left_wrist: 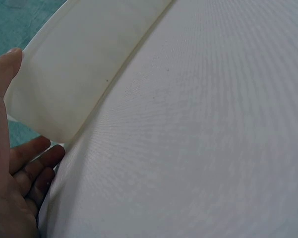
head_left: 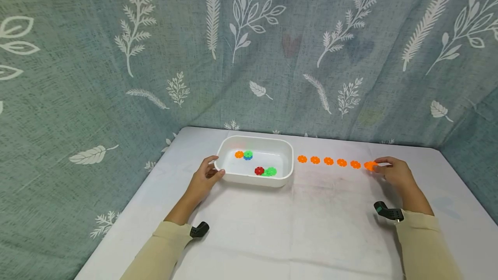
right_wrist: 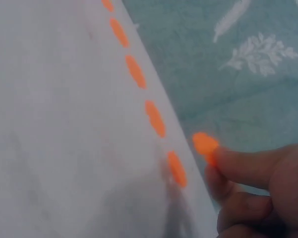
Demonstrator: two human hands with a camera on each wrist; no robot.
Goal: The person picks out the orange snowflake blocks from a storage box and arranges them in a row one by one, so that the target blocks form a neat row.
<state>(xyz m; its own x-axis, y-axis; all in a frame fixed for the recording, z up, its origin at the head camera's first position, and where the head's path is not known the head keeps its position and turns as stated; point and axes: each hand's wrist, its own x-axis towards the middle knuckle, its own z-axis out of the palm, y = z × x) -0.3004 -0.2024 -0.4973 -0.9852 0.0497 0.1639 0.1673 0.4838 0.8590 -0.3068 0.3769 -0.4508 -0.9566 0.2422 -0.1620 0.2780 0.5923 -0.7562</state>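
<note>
A white plastic basin (head_left: pixel 254 179) stands on the table, and my left hand (head_left: pixel 203 180) holds its left end. In the left wrist view the thumb (left_wrist: pixel 9 67) lies at the basin's rim and the other fingers are bent by its lower corner. Far to the right, my right hand (head_left: pixel 397 174) pinches an orange flower-shaped disc (right_wrist: pixel 204 143) between thumb and fingers; whether more than one is pinched I cannot tell. The disc appears just above the table, at the right end of a row of several similar orange discs (head_left: pixel 328 161).
Inside the basin lie a red disc (head_left: pixel 259 171), green discs (head_left: pixel 271 171), an orange disc (head_left: pixel 239 154) and a green disc (head_left: pixel 248 154) on a blue one. A white cloth covers the table (head_left: pixel 311 228). Leaf-patterned curtains (head_left: pixel 233 77) hang behind and at the sides.
</note>
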